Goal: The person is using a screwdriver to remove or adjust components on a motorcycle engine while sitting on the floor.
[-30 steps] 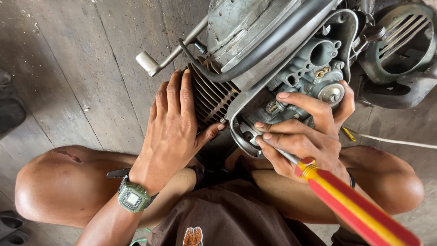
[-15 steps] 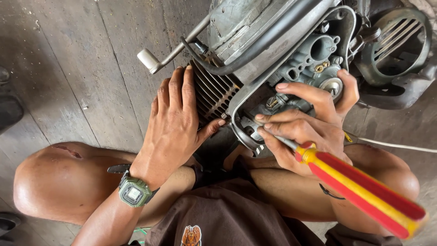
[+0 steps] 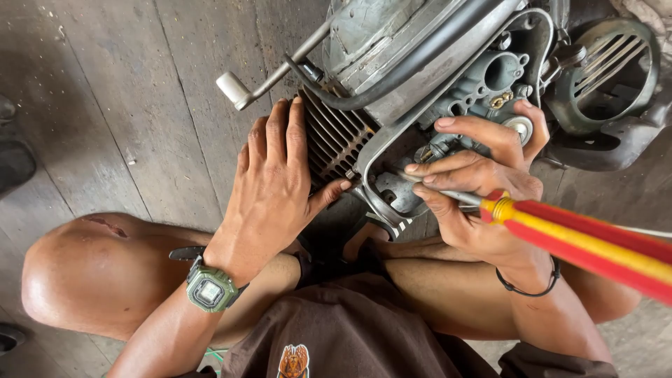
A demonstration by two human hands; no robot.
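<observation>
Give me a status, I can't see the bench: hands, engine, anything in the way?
Left hand flat on engine fins. Right hand grips red-yellow screwdriver, fingers at carburetor. Tip hidden behind frame tube.

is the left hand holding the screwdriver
No, the left hand lies flat on the engine's cooling fins, while the red and yellow screwdriver runs through the right hand.

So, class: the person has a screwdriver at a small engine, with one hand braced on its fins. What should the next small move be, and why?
Probably a slow turn of the screwdriver while keeping it pressed in. The right hand guides its shaft towards the carburettor, though the fingers hide the tip, so seating can't be confirmed. The left hand lies flat on the cooling fins, steadying the engine.
</observation>
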